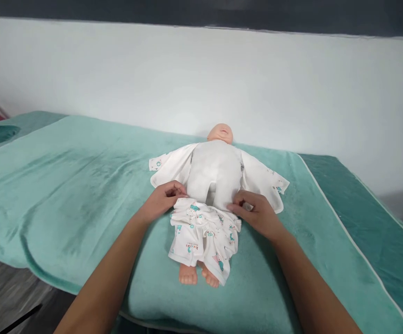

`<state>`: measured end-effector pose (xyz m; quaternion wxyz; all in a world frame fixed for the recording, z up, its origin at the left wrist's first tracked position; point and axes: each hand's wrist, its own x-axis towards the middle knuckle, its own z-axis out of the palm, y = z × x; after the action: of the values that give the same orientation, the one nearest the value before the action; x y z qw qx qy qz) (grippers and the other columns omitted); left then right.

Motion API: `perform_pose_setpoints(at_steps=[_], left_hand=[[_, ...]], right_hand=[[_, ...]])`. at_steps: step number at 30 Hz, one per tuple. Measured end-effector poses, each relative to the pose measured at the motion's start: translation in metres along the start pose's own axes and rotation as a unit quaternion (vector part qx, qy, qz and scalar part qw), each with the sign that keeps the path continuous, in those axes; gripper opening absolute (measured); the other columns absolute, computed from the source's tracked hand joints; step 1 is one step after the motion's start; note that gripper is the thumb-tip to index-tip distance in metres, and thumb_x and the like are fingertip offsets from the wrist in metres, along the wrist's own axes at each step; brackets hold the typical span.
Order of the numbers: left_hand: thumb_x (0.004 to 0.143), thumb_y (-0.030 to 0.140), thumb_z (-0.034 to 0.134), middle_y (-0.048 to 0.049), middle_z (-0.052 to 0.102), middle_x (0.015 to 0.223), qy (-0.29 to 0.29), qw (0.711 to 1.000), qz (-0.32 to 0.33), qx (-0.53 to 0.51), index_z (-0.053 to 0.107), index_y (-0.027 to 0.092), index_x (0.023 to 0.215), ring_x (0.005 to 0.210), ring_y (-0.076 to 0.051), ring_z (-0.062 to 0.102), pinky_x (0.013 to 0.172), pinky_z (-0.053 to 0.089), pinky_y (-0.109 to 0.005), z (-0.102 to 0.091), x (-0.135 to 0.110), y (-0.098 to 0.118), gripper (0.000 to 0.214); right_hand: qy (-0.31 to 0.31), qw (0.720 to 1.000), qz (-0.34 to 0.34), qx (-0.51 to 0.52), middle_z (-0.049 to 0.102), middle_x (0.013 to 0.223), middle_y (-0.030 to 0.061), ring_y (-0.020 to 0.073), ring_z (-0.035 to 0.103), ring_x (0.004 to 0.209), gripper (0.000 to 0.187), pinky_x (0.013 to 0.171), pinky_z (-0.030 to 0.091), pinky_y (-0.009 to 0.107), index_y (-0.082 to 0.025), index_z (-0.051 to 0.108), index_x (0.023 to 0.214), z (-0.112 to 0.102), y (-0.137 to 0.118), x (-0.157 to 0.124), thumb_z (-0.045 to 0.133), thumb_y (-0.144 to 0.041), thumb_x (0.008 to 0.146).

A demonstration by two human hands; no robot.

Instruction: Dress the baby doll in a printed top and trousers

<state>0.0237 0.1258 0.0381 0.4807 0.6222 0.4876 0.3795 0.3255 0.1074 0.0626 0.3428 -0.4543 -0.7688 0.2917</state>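
Note:
A baby doll [216, 167] lies on its back, its white cloth torso and upper legs showing. Its arms are in the sleeves of a white printed baby shirt [260, 174], spread open beneath it. White baby pants [201, 222] with a small coloured print are bunched around its lower legs, and the bare feet stick out below. At the left of the waistband, my left hand [165, 199] is closed, pinching the edge. My right hand [255, 212] is closed at the other side, fingertips at the waistband and against the doll's leg; its exact pinch is partly hidden.
A pale green blanket [65, 185] covers the padded table, with a darker green surface [371, 222] showing at the right. A white wall [187, 79] stands close behind the doll's head. Grey floor [9, 292] shows at lower left.

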Motion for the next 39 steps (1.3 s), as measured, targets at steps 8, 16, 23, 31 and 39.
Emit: perform_pose_setpoints(at_steps=[8,16,23,31,39], left_hand=[[0.076,0.034,0.077,-0.0051,0.06,0.094,-0.126,0.99,0.066,-0.015,0.079,0.022,0.09,0.081,-0.016,0.055,0.072,0.047,-0.027,-0.011,-0.017,0.004,0.018],[0.074,0.039,0.081,-0.0042,0.057,0.088,-0.126,0.99,0.054,-0.017,0.069,0.019,0.076,0.077,-0.016,0.052,0.071,0.045,-0.027,-0.008,-0.025,-0.002,0.024],[0.077,0.033,0.08,-0.0052,0.064,0.088,0.019,0.984,0.133,-0.116,0.064,0.02,0.074,0.081,-0.018,0.06,0.072,0.048,-0.031,0.008,-0.023,-0.003,0.021],[0.081,0.043,0.066,-0.005,0.064,0.087,0.171,0.975,0.132,-0.045,0.057,0.024,0.083,0.08,-0.02,0.061,0.074,0.051,-0.035,0.04,-0.003,0.017,0.021],[0.078,0.035,0.066,0.0014,0.054,0.075,0.225,0.971,0.079,0.014,0.054,0.023,0.079,0.07,-0.015,0.05,0.067,0.043,-0.029,0.043,-0.004,0.004,0.017]], right_hand=[[-0.079,0.989,-0.054,0.111,0.061,0.078,0.0012,0.0136,0.055,0.069,0.025,0.064,0.046,0.027,-0.02,0.067,0.075,-0.002,-0.02,-0.008,0.078,-0.039,0.084],[-0.103,0.981,-0.162,0.029,0.066,0.091,0.0035,0.0175,0.062,0.082,0.025,0.071,0.05,0.029,-0.024,0.07,0.095,0.011,-0.033,-0.015,0.082,-0.04,0.08],[-0.014,0.987,-0.158,-0.024,0.064,0.105,0.0067,0.0214,0.063,0.095,0.029,0.084,0.054,0.037,-0.028,0.066,0.121,0.039,-0.046,-0.02,0.067,-0.032,0.093],[0.007,0.982,-0.032,0.186,0.055,0.096,0.0034,0.0148,0.052,0.078,0.016,0.063,0.044,0.029,-0.024,0.068,0.083,0.04,-0.041,-0.014,0.074,-0.038,0.087],[0.073,0.923,0.025,0.377,0.061,0.092,0.0024,0.0169,0.054,0.086,0.015,0.073,0.042,0.03,-0.024,0.071,0.077,0.019,-0.025,-0.009,0.079,-0.036,0.082]])
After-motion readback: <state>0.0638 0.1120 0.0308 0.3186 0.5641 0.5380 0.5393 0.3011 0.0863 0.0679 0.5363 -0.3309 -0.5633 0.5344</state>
